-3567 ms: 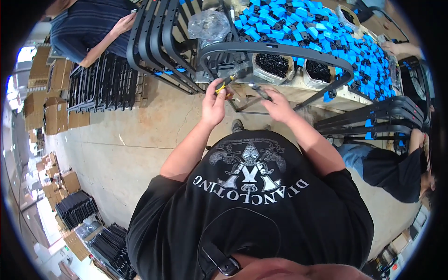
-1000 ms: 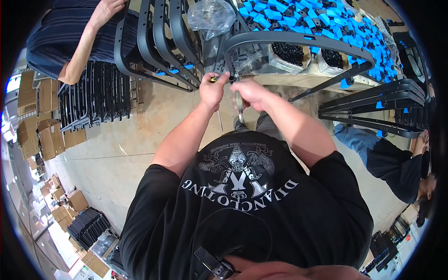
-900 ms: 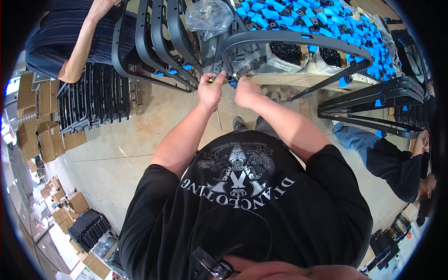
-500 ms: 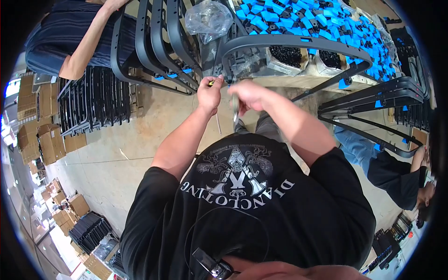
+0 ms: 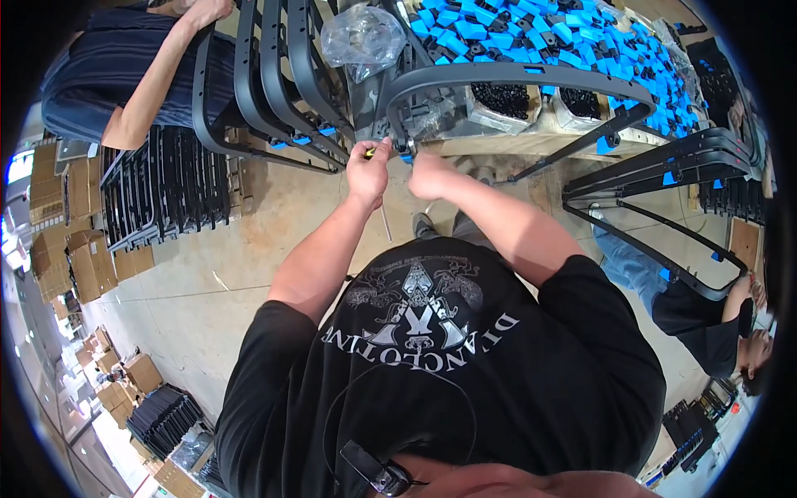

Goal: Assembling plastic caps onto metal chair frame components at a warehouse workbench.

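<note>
My left hand (image 5: 367, 176) is closed round a screwdriver; a yellow bit of its handle shows at the fingers, and a thin metal shaft (image 5: 386, 224) sticks out below the fist. My right hand (image 5: 430, 176) is a fist just right of it, gripping a silvery metal tool (image 5: 410, 144), mostly hidden, its kind unclear. Both hands are at the near left corner of a black tubular frame (image 5: 506, 76) that rests on the bench. A small blue piece (image 5: 406, 158) shows between the hands at this corner.
The bench bears a heap of blue and black plastic parts (image 5: 531, 37), two boxes of small black pieces (image 5: 501, 124) and a clear plastic bag (image 5: 363, 37). More black frames (image 5: 274, 83) stand left and right (image 5: 656, 174). Co-workers are at left (image 5: 141, 75) and right (image 5: 697, 319).
My right hand has turned and moved down slightly; the silvery tool that hung below it is now up against the frame corner. My left hand stays almost in place.
</note>
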A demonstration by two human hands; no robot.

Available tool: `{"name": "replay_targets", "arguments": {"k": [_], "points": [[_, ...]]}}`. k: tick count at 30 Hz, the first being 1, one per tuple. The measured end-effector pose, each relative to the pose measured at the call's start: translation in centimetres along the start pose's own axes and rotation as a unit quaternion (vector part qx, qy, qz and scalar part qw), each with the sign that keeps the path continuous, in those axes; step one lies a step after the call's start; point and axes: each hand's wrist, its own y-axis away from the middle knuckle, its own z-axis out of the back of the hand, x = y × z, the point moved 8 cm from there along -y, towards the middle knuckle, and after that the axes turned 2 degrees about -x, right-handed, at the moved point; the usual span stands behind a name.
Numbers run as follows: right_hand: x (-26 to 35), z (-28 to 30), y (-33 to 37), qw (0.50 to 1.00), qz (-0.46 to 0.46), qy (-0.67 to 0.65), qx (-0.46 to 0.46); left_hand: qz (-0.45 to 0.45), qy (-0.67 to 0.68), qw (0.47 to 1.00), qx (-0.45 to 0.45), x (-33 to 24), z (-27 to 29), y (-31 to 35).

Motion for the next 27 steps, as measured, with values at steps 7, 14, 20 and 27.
{"name": "replay_targets", "arguments": {"k": [7,14,20,27], "points": [[-1.0,-0.2,-0.9,0.998,0.028,-0.051,-0.039,0.018,0.013,1.0,0.006,0.4,-0.2,-0.7],[-0.9,-0.4,-0.4,0.991,-0.022,-0.113,0.073,-0.019,0.031,0.999,0.001,-0.3,-0.8,-0.2],[3.0,1.1,4.1,0.927,-0.129,-0.321,0.147,-0.021,-0.012,1.0,-0.018,0.7,0.6,-0.7],[-0.3,-0.8,-0.5,0.995,0.003,0.077,0.061,-0.019,-0.004,1.0,0.003,0.2,-0.4,-0.5]]}}
